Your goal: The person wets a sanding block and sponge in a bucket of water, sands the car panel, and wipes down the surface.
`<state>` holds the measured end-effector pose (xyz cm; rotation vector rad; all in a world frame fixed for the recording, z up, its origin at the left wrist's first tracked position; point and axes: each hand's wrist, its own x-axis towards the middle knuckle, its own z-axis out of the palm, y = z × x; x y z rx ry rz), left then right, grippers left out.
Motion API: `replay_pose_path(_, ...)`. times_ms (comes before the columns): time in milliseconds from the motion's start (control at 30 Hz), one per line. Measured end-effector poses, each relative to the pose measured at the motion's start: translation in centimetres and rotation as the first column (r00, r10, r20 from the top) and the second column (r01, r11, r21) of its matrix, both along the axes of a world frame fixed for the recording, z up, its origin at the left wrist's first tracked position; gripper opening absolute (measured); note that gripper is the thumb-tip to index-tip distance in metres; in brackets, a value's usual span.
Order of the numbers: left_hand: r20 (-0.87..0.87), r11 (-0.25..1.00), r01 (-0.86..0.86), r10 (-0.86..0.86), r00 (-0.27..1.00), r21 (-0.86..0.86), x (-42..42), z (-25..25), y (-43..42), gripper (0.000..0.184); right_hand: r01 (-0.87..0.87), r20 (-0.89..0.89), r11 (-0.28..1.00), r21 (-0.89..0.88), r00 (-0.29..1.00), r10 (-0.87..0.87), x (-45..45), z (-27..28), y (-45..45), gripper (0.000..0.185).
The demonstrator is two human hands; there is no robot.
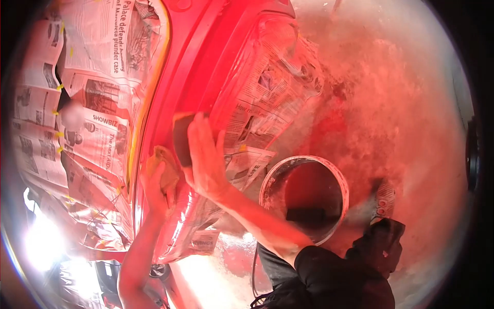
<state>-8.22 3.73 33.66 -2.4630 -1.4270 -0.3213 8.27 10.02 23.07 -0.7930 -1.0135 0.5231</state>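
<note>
While your right hand (207,159) lies almost flat, its fingers stretched out close together, it holds a dark block (182,141) against the red panel (180,77). The block shows past the fingers on their left side, near the middle of the view. Your left hand (154,188) is curled round a tan cloth (169,167) (strong red light makes its true colour hard to judge), with the folds bunched at the fingers and one end hanging beside the palm. You have this cloth at the panel too, just below and to the left of the block; whether it presses on the surface, you cannot tell from here.

On the newspaper sheets (95,103) to your left, you can read "Palace defends" and "of Marcoleta plunder case" running sideways near the top, then "SHOWBIZ" and "The next AID", its end unclear. Small yellow tape pieces (60,135) mark a seam between the sheets. Across the panel, the covered newspaper (267,85) shows "How" and, lower down, "LIFE". To the right of your right forearm stands a round bucket (274,193) with a dark rectangular shape (306,214) inside it.
</note>
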Motion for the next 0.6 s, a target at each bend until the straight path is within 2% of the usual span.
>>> replay_pose_path(33, -0.011, 1.000, -0.012, 0.012, 1.000, 0.016, -0.4, -0.1, -0.1, 0.048, 0.009, -0.002, 1.000, -0.017, 1.000, -0.009, 1.3, 0.4, 1.0, 0.078)
replay_pose_path(133, -0.042, 0.998, 0.019, -0.017, 0.999, 0.055, 0.6, 0.1, 0.1, 0.048, 0.222, 0.084, 0.967, -0.122, 0.974, -0.212, 6.0, 2.6, 7.8, 0.077)
replay_pose_path(167, -0.051, 0.997, 0.043, -0.040, 0.998, 0.069, 1.1, 0.2, 0.2, 0.048, 0.207, 0.041, 0.971, -0.117, 0.978, -0.204, 5.8, 2.6, 7.9, 0.077)
replay_pose_path(233, 0.070, 0.993, -0.114, 0.111, 0.991, 0.041, -1.5, -1.0, 0.0, 0.047, 0.174, -0.045, 0.979, -0.105, 0.983, -0.180, 5.0, 2.7, 7.8, 0.079)
replay_pose_path(300, 0.284, 0.977, -0.212, 0.209, 0.936, -0.020, -1.8, -1.2, 0.2, 0.047, 0.053, -0.025, 0.997, -0.060, 0.998, -0.055, 0.9, 1.7, 2.6, 0.081)
replay_pose_path(400, 0.660, 0.947, -0.244, 0.322, 0.679, -0.210, -0.6, -1.4, 0.2, 0.047, -0.092, 0.112, 0.996, -0.019, 0.989, 0.093, -2.8, -0.6, -2.2, 0.080)
replay_pose_path(433, 0.749, 0.932, -0.232, 0.361, 0.555, -0.278, -0.5, -1.6, 0.3, 0.047, -0.045, 0.125, 0.998, -0.051, 0.991, 0.051, -1.3, 0.1, -0.9, 0.080)
replay_pose_path(500, 0.689, 0.921, -0.258, 0.390, 0.611, -0.292, -2.0, -2.2, 0.1, 0.048, 0.045, 0.166, 0.992, -0.118, 0.986, -0.025, 4.3, 2.2, 4.1, 0.081)
replay_pose_path(533, 0.525, 0.933, -0.284, 0.359, 0.771, -0.220, -4.3, -2.6, 0.4, 0.049, 0.075, 0.089, 0.993, -0.087, 0.994, -0.067, 5.9, 2.4, 7.0, 0.082)
replay_pose_path(600, 0.242, 0.951, -0.290, 0.308, 0.920, -0.108, -6.8, -2.2, 0.3, 0.051, 0.133, -0.073, 0.991, -0.032, 0.988, -0.135, 8.1, 3.0, 10.9, 0.082)
